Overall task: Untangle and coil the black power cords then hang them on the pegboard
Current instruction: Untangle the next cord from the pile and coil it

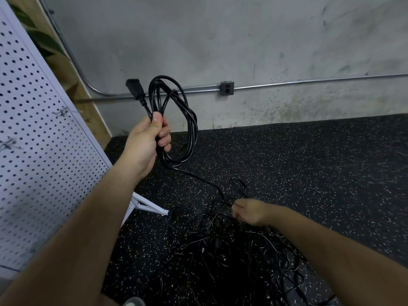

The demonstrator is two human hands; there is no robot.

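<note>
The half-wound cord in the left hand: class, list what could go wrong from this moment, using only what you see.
1. The coil in the left hand trails a strand into the tangle on the floor; pulling up may tighten knots or drag other cords along.
2. The loops look uneven and crossed, so they might slip or snag when hung on a pegboard hook.

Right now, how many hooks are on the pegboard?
2 show on the pegboard: upper hook near the middle, lower hook by the left edge. More may be hidden.
</note>
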